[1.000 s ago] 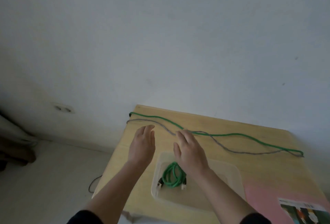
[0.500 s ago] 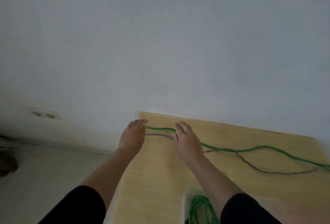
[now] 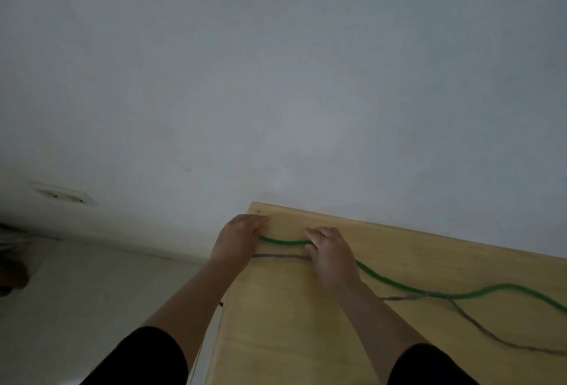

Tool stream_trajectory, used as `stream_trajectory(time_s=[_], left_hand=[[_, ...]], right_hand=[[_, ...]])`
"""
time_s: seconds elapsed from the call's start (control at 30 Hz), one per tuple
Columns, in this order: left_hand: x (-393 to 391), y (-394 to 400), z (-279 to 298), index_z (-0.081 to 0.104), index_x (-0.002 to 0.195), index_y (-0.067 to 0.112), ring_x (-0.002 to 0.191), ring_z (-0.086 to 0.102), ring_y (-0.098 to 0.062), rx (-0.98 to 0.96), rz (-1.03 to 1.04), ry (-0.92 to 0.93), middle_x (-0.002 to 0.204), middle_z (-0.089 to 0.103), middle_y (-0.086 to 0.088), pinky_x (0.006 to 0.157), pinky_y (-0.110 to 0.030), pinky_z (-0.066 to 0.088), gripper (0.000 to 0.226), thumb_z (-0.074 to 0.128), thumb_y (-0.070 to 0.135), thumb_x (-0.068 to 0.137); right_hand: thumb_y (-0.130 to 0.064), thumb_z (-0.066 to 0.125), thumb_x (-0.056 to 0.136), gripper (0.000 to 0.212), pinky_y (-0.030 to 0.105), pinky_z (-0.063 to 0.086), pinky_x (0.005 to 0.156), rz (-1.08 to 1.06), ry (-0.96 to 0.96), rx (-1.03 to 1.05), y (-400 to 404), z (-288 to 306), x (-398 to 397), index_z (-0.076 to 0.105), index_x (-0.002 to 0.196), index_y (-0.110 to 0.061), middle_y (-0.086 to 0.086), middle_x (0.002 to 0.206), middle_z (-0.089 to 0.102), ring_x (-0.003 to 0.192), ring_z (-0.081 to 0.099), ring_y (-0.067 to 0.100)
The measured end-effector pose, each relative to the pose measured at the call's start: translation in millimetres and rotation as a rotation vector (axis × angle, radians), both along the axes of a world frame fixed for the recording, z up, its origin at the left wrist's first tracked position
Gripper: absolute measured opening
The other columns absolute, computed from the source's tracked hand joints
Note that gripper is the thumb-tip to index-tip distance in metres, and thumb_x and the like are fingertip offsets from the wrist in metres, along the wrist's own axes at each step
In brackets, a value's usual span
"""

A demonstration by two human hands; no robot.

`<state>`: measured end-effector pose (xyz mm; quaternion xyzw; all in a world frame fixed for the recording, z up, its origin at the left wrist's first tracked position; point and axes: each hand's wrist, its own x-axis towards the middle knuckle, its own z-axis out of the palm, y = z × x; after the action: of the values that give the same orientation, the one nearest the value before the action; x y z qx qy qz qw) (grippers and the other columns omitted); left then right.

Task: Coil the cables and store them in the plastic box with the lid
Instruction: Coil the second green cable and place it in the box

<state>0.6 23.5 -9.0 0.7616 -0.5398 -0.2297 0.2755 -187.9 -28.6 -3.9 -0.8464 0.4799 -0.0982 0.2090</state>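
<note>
1. Green cable (image 3: pixel 399 285) lay stretched along the far part of the wooden table (image 3: pixel 306 323), running from the left hand (image 3: pixel 237 239) under the right hand (image 3: pixel 331 254) and on in a wavy line to the right frame edge.
2. Grey cable (image 3: pixel 478 328) ran just nearer than the green one between the hands, crossed under or over it further right — could not tell which — then curved toward the lower right corner of the view.
3. Left hand rested palm down at the table's far left corner, fingers flat and together, covering the ends of both cables. Whether it pinched either one could not be told.
4. Right hand lay palm down on both cables, fingers curled slightly over the green one; grip not visible from above, so open or closed could not be told.
5. Short stretches of both cables showed between the two hands, near each other and roughly parallel.
6. Surroundings: pale wall (image 3: pixel 276 78) directly behind the table's far edge; wall socket (image 3: pixel 63 196) low on the left, well apart from the table; light floor (image 3: pixel 92 292) left of the table.
7. Edges and room: left hand sat right at the table's left edge, its wrist overhanging the floor side. Bare tabletop lay open between the forearms and nearer the camera. Dark sleeves (image 3: pixel 147 357) showed at the bottom of the frame.
8. Storage box not in view.
</note>
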Motion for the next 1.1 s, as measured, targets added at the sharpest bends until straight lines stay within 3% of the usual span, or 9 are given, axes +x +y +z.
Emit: stream_trajectory(time_s=[0.23, 0.43, 0.53, 0.67, 0.77, 0.87, 0.93, 1.03, 1.1], left_hand=[[3, 4, -11, 0.07, 0.109, 0.016, 0.104, 0.059, -0.017, -0.028, -0.095, 0.093, 0.11, 0.068, -0.004, 0.094, -0.025, 0.043, 0.027, 0.066, 0.014, 0.083], [9, 0, -13, 0.071, 0.099, 0.012, 0.088, 0.056, -0.016, -0.121, -0.104, 0.048, 0.092, 0.065, 0.0, 0.079, -0.029, 0.046, 0.015, 0.061, 0.014, 0.087], [9, -6, -2, 0.068, 0.093, 0.011, 0.078, 0.052, -0.012, -0.216, -0.079, 0.04, 0.084, 0.056, 0.007, 0.07, -0.021, 0.04, 0.018, 0.055, 0.021, 0.088], [-2, -28, 33, 0.066, 0.092, 0.008, 0.07, 0.052, -0.01, -0.39, 0.011, 0.047, 0.084, 0.059, 0.0, 0.068, -0.004, 0.036, 0.012, 0.055, 0.012, 0.091], [-16, -48, 70, 0.065, 0.091, 0.005, 0.068, 0.045, -0.004, -0.522, 0.034, 0.059, 0.082, 0.057, 0.001, 0.067, -0.003, 0.035, 0.012, 0.053, 0.008, 0.092], [-35, -60, 109, 0.062, 0.093, 0.01, 0.062, 0.049, -0.007, -0.554, 0.057, 0.201, 0.08, 0.057, 0.006, 0.063, -0.016, 0.044, 0.016, 0.046, 0.012, 0.095], [-51, -64, 132, 0.058, 0.091, 0.018, 0.065, 0.055, -0.009, -0.522, 0.072, 0.308, 0.076, 0.056, 0.005, 0.063, -0.016, 0.046, 0.018, 0.041, 0.017, 0.097], [-83, -63, 162, 0.054, 0.082, 0.024, 0.066, 0.056, -0.003, -0.518, 0.035, 0.497, 0.072, 0.054, 0.005, 0.071, -0.019, 0.049, 0.026, 0.036, 0.019, 0.099], [-111, -59, 183, 0.056, 0.085, 0.02, 0.061, 0.051, -0.004, -0.549, 0.024, 0.653, 0.068, 0.05, 0.005, 0.067, -0.023, 0.049, 0.027, 0.034, 0.019, 0.1]], right_hand=[[-0.005, 0.055, 0.09, 0.037, 0.019, 0.037, 0.082, 0.019, -0.076, 0.014, -6, -13, -1, 0.058, 0.125, -0.013, 0.003, 0.106, 0.061, 0.104, 0.052, 0.02], [0.02, 0.052, 0.072, 0.061, 0.015, 0.038, 0.072, 0.05, -0.118, -0.005, -14, -5, 3, 0.061, 0.123, -0.012, -0.002, 0.094, 0.044, 0.081, 0.049, 0.013], [0.018, 0.052, 0.074, 0.056, 0.011, 0.033, 0.067, 0.054, -0.178, -0.097, -24, 15, 2, 0.064, 0.119, -0.012, -0.001, 0.087, 0.046, 0.073, 0.047, 0.012], [0.002, 0.048, 0.086, 0.041, 0.022, 0.041, 0.064, 0.027, -0.308, -0.201, -39, 57, -2, 0.064, 0.118, -0.017, 0.002, 0.082, 0.051, 0.071, 0.052, 0.015], [-0.008, 0.044, 0.088, 0.038, 0.023, 0.048, 0.074, 0.026, -0.391, -0.258, -51, 90, -12, 0.064, 0.119, -0.019, 0.006, 0.091, 0.06, 0.082, 0.06, 0.017], [-0.007, 0.047, 0.088, 0.036, 0.009, 0.043, 0.079, 0.038, -0.455, -0.331, -58, 123, -30, 0.063, 0.12, -0.016, 0.007, 0.096, 0.063, 0.087, 0.058, 0.007], [-0.005, 0.049, 0.089, 0.036, 0.003, 0.039, 0.077, 0.039, -0.493, -0.398, -59, 147, -45, 0.062, 0.121, -0.013, 0.007, 0.093, 0.062, 0.082, 0.053, 0.0], [-0.005, 0.051, 0.089, 0.034, 0.002, 0.036, 0.068, 0.034, -0.547, -0.508, -62, 180, -73, 0.062, 0.12, -0.014, 0.002, 0.078, 0.055, 0.067, 0.047, -0.005], [-0.005, 0.053, 0.089, 0.033, 0.003, 0.035, 0.064, 0.023, -0.582, -0.574, -63, 201, -93, 0.063, 0.118, -0.014, 0.0, 0.071, 0.051, 0.063, 0.045, -0.005]])
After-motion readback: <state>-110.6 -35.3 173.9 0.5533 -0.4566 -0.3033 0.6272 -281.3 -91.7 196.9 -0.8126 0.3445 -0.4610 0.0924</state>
